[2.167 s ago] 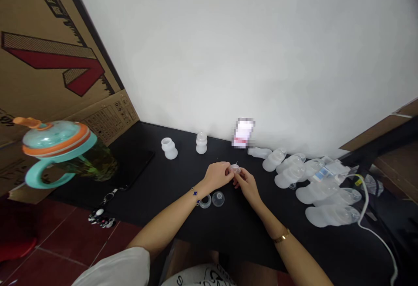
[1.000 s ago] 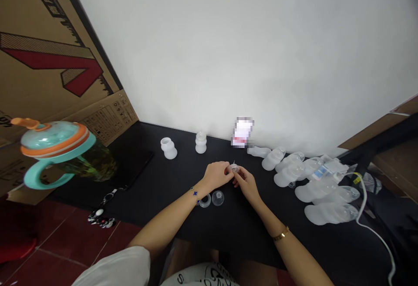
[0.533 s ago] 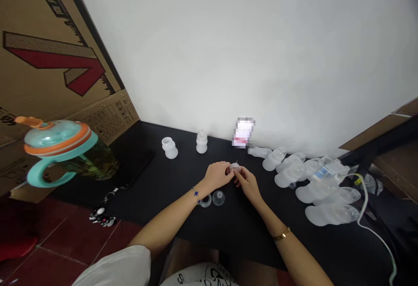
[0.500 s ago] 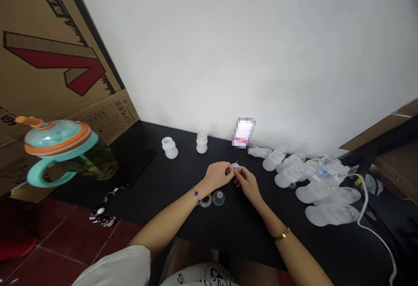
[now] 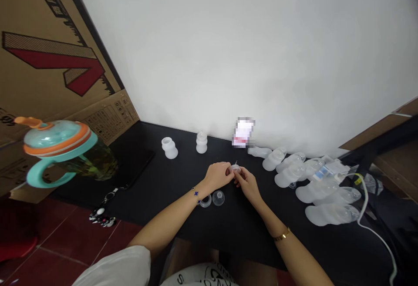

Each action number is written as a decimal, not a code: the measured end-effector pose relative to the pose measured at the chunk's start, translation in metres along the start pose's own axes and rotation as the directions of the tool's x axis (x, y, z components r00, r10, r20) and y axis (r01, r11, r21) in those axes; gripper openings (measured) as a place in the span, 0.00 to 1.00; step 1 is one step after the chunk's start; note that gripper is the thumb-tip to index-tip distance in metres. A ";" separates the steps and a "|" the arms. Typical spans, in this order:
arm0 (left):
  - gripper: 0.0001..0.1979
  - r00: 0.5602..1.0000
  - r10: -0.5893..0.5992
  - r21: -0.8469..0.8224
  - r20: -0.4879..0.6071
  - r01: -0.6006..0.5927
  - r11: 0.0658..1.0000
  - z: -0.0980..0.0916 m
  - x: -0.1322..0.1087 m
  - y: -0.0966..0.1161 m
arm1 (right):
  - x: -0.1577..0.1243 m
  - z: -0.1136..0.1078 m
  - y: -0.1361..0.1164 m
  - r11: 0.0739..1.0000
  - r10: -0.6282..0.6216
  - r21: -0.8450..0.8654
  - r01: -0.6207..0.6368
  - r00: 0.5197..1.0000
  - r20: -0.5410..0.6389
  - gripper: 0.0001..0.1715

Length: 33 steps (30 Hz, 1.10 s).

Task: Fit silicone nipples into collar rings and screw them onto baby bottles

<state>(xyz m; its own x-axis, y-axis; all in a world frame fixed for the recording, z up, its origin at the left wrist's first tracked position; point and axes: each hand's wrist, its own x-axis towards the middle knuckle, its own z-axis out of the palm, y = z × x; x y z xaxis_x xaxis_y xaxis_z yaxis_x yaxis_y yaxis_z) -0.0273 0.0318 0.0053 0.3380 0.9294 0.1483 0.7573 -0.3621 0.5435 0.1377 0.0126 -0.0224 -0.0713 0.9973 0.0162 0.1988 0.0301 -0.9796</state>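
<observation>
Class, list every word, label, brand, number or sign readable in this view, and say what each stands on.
Nothing can be read with certainty.
Cardboard box: printed panel, too small to read; large red arrow, no words.
Pixelated packet: blurred.
Blue-and-white label: too small.
Shirt: dark lettering, cut off.

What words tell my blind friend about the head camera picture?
The left hand and right hand hold a small clear round piece above a black table, near a clear dome and a ring. Frosted bottles lie to the right; a teal-and-orange cup stands left.
</observation>
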 end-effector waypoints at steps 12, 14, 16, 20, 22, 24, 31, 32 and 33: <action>0.15 0.999 -0.031 -0.141 -0.014 0.029 0.990 0.002 0.004 -0.002 | 0.000 0.000 -0.005 0.996 0.024 0.085 -0.024 1.000 -0.002 0.26; 0.15 0.999 -0.048 -0.195 -0.006 0.046 0.980 0.002 0.004 -0.002 | 0.002 -0.001 -0.005 0.992 0.037 0.120 -0.037 0.999 0.003 0.26; 0.15 0.998 -0.065 -0.247 0.002 0.064 0.967 0.002 0.005 -0.003 | 0.003 -0.002 -0.004 0.987 0.054 0.154 -0.054 0.999 0.006 0.26; 0.17 0.997 -0.081 -0.332 0.018 0.082 0.940 0.002 0.006 -0.005 | 0.005 -0.002 -0.004 0.974 0.093 0.208 -0.091 0.996 0.000 0.25; 0.19 0.997 -0.079 -0.355 0.022 0.082 0.931 0.001 0.006 -0.006 | 0.005 -0.002 -0.004 0.967 0.110 0.233 -0.105 0.994 -0.011 0.25; 0.19 0.997 -0.073 -0.367 0.019 0.075 0.927 0.001 0.006 -0.006 | 0.005 -0.002 -0.003 0.957 0.132 0.265 -0.120 0.991 -0.027 0.26; 0.17 0.999 0.000 -0.457 0.050 0.022 0.889 0.004 0.006 -0.008 | 0.008 -0.007 -0.002 0.890 0.223 0.416 -0.187 0.974 -0.039 0.26; 0.17 0.998 0.009 -0.481 0.059 0.021 0.876 0.004 0.006 -0.007 | 0.008 -0.008 -0.003 0.883 0.228 0.427 -0.194 0.973 -0.028 0.25; 0.18 0.998 0.014 -0.498 0.067 0.021 0.867 0.004 0.006 -0.007 | 0.009 -0.009 -0.003 0.875 0.235 0.438 -0.205 0.972 -0.014 0.24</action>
<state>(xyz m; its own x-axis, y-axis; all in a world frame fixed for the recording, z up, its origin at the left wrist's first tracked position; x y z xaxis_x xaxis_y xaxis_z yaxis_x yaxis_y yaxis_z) -0.0283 0.0392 -0.0013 0.3857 0.9172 0.1001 0.3853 -0.2587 0.8858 0.1456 0.0219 -0.0172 -0.0094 0.9774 -0.2114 -0.2393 -0.2074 -0.9485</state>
